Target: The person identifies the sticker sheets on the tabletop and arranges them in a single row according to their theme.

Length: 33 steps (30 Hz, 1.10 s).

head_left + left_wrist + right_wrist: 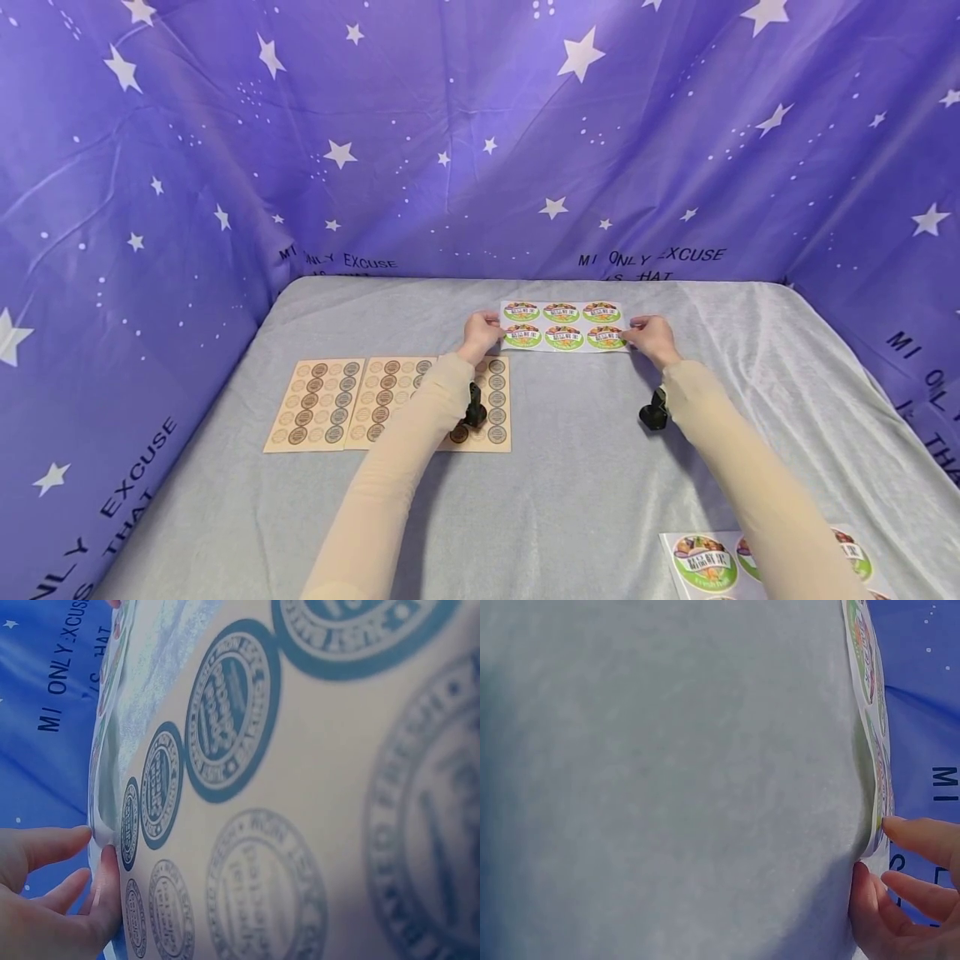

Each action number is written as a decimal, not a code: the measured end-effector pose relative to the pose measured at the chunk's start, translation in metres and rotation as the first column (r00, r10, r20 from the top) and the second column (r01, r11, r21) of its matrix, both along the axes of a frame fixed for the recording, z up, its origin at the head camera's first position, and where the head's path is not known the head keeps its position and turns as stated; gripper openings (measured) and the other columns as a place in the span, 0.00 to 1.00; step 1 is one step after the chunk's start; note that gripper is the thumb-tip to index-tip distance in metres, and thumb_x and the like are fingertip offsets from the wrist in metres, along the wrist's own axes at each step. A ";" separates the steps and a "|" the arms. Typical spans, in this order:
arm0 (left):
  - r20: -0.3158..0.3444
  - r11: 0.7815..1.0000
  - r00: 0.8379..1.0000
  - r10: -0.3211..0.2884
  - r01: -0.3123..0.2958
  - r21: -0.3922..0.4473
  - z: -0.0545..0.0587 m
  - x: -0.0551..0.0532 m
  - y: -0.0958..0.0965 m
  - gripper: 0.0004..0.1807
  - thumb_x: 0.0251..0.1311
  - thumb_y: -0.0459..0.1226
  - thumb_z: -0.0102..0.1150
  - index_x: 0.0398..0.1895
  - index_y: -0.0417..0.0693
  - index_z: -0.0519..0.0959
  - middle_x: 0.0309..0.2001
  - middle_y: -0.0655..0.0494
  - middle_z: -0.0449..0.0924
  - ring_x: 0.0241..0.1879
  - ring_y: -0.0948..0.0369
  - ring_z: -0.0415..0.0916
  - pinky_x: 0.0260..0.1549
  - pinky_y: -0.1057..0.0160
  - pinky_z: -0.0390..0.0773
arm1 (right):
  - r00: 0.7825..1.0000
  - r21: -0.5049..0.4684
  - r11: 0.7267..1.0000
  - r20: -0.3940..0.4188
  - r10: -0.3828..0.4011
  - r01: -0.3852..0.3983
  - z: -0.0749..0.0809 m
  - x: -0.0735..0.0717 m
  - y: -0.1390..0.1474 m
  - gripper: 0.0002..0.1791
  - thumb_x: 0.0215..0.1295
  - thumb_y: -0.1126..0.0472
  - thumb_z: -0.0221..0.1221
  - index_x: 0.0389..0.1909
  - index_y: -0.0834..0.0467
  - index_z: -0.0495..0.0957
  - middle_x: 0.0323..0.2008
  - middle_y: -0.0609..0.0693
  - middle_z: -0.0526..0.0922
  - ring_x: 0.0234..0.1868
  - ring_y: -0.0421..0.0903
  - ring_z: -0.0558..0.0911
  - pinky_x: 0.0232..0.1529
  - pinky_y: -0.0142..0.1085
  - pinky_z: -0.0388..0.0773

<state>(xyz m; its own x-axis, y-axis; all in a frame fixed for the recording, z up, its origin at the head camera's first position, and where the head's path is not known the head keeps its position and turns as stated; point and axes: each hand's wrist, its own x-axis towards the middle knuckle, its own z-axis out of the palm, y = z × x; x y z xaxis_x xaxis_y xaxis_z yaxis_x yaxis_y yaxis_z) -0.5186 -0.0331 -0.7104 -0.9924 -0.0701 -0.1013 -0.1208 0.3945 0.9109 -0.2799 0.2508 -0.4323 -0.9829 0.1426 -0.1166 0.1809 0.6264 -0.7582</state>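
A white sheet of round fruit stickers point(562, 325) is at the far middle of the table, its several colourful labels facing up. My left hand point(481, 333) pinches its left edge near the front corner. In the left wrist view, the thumb and fingers of that hand point(60, 889) meet at the sheet's edge. At the opposite end, my right hand point(651, 337) pinches the right edge. The right wrist view shows the sheet point(879, 772) bowed slightly up from the cloth, its corner between the fingers point(919, 836) and thumb.
Three tan sheets of brown round stickers point(311, 406) lie side by side at the left, partly under my left forearm. Another fruit sticker sheet point(705, 562) lies at the near right, partly behind my right forearm. Grey cloth point(577, 483) covers the table; purple star-printed curtains point(450, 125) surround it.
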 end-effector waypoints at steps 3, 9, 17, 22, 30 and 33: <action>-0.018 1.000 1.000 0.008 -0.007 0.026 0.004 0.004 0.000 0.23 0.38 0.31 0.69 0.41 0.59 0.76 0.30 0.60 0.76 0.27 0.64 0.75 0.19 0.66 0.78 | 1.000 0.023 1.000 -0.010 -0.001 0.001 0.000 0.000 -0.002 0.26 0.54 0.66 0.56 0.51 0.77 0.65 0.44 0.70 0.72 0.22 0.39 0.76 0.25 0.23 0.70; 0.000 0.999 1.000 0.027 -0.027 0.032 0.060 0.049 0.005 0.23 0.41 0.29 0.66 0.45 0.51 0.76 0.32 0.56 0.77 0.28 0.63 0.76 0.21 0.67 0.78 | 1.000 0.066 0.998 -0.019 -0.018 0.019 0.001 0.002 -0.008 0.25 0.52 0.67 0.57 0.50 0.78 0.66 0.42 0.70 0.74 0.26 0.43 0.75 0.30 0.29 0.72; 0.027 0.996 1.000 -0.016 0.014 0.089 0.136 0.108 0.003 0.23 0.45 0.27 0.62 0.49 0.44 0.75 0.35 0.51 0.78 0.32 0.60 0.76 0.26 0.66 0.78 | 0.999 0.079 0.996 0.005 -0.036 0.036 -0.013 -0.013 0.000 0.29 0.48 0.62 0.62 0.51 0.73 0.69 0.45 0.67 0.75 0.43 0.56 0.75 0.47 0.43 0.71; 0.029 0.994 1.000 -0.011 0.008 0.108 0.155 0.122 0.003 0.22 0.46 0.27 0.61 0.49 0.45 0.75 0.35 0.51 0.78 0.32 0.59 0.76 0.27 0.65 0.78 | 0.999 0.102 0.994 0.018 -0.043 0.041 -0.016 -0.018 0.002 0.30 0.47 0.61 0.63 0.51 0.72 0.69 0.47 0.66 0.75 0.46 0.57 0.74 0.50 0.43 0.69; 0.057 0.993 0.998 -0.003 -0.004 0.119 0.176 0.141 0.006 0.22 0.49 0.26 0.58 0.51 0.40 0.73 0.36 0.48 0.78 0.33 0.57 0.76 0.30 0.63 0.78 | 0.995 0.082 0.992 0.019 -0.096 0.095 -0.002 -0.003 -0.013 0.27 0.51 0.67 0.57 0.52 0.75 0.66 0.52 0.69 0.69 0.50 0.60 0.70 0.56 0.45 0.64; 0.017 0.993 1.000 0.006 -0.008 0.121 0.132 0.109 0.004 0.22 0.45 0.25 0.60 0.47 0.42 0.75 0.30 0.52 0.78 0.27 0.60 0.75 0.23 0.65 0.77 | 0.993 0.061 0.992 0.023 -0.116 0.114 -0.003 -0.003 -0.014 0.27 0.51 0.67 0.58 0.52 0.75 0.66 0.51 0.69 0.69 0.48 0.59 0.72 0.55 0.44 0.65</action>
<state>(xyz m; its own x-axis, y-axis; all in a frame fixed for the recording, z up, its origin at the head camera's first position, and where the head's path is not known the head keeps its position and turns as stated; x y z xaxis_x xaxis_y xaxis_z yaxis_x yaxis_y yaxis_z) -0.4098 -0.0291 -0.5781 -0.9901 -0.0632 -0.1256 -0.1384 0.2801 0.9500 -0.2831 0.2371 -0.4355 -0.9562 0.2618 -0.1308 0.2740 0.6440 -0.7143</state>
